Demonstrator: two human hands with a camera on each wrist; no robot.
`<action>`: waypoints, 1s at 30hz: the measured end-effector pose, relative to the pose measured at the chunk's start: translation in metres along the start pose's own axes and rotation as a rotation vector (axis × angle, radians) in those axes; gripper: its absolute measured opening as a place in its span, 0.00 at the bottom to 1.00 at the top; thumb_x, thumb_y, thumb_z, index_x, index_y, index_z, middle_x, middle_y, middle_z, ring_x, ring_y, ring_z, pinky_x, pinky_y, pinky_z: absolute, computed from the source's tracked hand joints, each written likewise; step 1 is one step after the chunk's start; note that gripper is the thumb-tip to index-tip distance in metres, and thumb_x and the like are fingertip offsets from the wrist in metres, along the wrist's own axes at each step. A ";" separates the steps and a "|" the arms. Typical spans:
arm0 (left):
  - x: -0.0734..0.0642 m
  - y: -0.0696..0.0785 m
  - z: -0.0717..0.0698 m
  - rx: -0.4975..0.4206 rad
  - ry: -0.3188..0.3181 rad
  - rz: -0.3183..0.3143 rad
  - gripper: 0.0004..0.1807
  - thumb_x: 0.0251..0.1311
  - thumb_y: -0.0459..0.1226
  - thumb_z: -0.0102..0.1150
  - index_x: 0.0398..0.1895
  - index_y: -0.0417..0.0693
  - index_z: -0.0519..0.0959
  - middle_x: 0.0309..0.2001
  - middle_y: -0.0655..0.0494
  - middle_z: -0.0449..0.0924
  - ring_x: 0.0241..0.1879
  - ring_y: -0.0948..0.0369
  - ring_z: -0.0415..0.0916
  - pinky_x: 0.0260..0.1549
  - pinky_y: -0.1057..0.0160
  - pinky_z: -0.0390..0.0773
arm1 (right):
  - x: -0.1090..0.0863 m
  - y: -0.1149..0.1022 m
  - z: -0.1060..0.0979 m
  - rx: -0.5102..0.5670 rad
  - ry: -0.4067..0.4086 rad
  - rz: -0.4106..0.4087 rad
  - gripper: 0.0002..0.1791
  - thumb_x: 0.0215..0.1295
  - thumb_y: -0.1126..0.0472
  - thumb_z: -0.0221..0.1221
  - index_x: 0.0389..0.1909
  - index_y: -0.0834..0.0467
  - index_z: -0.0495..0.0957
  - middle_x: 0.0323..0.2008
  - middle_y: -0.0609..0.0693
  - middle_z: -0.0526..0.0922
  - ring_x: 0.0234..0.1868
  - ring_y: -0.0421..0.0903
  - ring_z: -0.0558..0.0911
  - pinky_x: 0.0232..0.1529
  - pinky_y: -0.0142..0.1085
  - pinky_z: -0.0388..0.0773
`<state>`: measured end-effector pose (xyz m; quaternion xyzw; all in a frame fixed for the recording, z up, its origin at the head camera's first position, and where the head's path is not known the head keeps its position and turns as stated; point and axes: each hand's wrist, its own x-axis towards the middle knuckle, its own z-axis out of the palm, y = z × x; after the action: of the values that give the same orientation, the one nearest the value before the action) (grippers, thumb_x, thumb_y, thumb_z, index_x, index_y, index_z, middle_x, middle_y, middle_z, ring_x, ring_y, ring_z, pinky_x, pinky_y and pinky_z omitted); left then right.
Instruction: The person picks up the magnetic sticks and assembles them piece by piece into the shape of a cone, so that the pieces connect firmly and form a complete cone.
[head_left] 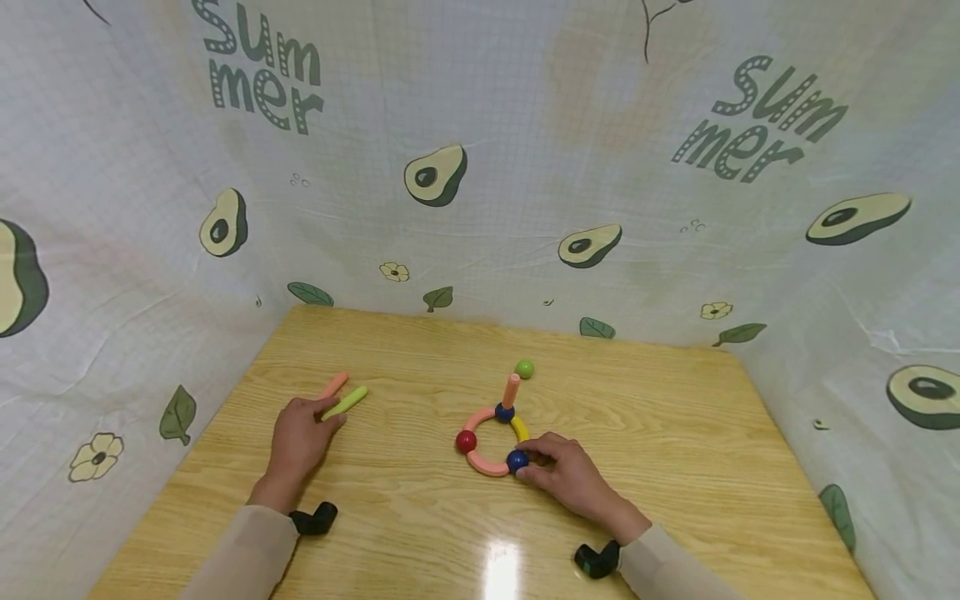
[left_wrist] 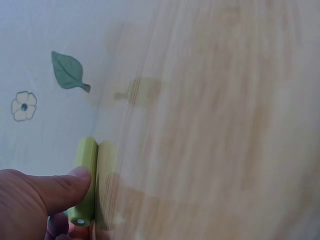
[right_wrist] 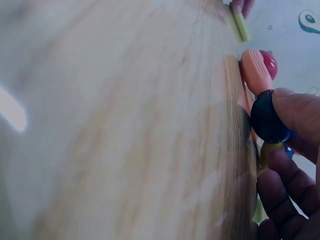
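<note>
At the left of the table, my left hand (head_left: 300, 437) pinches a light green stick (head_left: 352, 400) between thumb and fingers. A salmon stick (head_left: 334, 386) lies right beside it, partly hidden by the fingers. My right hand (head_left: 573, 479) grips the near blue ball (head_left: 517, 461) of a ring, thumb against the ball in the right wrist view. This ring joins a red ball (head_left: 466, 441), a far blue ball (head_left: 505, 412), a yellow curved piece (head_left: 521, 429) and two salmon curved pieces (head_left: 487, 468). On the far blue ball a salmon stick (head_left: 512, 392) stands upright.
Behind the ring sits a loose green ball (head_left: 525, 368). The wooden table (head_left: 405, 533) is bordered at the back and sides by a white cloth (head_left: 510, 275) printed with avocados and leaves. Both wrists carry small black devices (head_left: 597, 560).
</note>
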<state>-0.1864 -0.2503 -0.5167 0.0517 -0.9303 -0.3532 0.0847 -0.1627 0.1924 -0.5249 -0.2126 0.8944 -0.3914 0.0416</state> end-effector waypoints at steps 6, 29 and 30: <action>0.000 0.006 0.005 -0.005 -0.024 0.040 0.18 0.66 0.35 0.71 0.57 0.38 0.87 0.53 0.30 0.80 0.53 0.37 0.77 0.53 0.36 0.76 | 0.000 0.000 0.000 0.015 -0.004 -0.005 0.18 0.70 0.49 0.70 0.57 0.49 0.86 0.43 0.37 0.84 0.45 0.37 0.82 0.47 0.33 0.78; -0.007 0.088 0.046 -0.353 -0.180 0.059 0.18 0.72 0.38 0.67 0.62 0.46 0.81 0.55 0.49 0.85 0.57 0.52 0.82 0.58 0.51 0.82 | 0.001 0.000 -0.001 -0.009 0.005 -0.030 0.18 0.69 0.49 0.70 0.56 0.48 0.87 0.43 0.35 0.84 0.44 0.35 0.82 0.49 0.34 0.76; -0.009 0.093 0.049 -0.379 -0.187 0.068 0.18 0.71 0.38 0.68 0.61 0.46 0.81 0.55 0.49 0.85 0.57 0.53 0.83 0.58 0.52 0.82 | 0.001 0.000 -0.001 -0.007 0.005 -0.031 0.18 0.69 0.49 0.70 0.56 0.48 0.87 0.43 0.36 0.85 0.44 0.36 0.83 0.49 0.34 0.76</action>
<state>-0.1908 -0.1473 -0.4919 -0.0294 -0.8523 -0.5218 0.0179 -0.1642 0.1925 -0.5239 -0.2254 0.8925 -0.3894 0.0324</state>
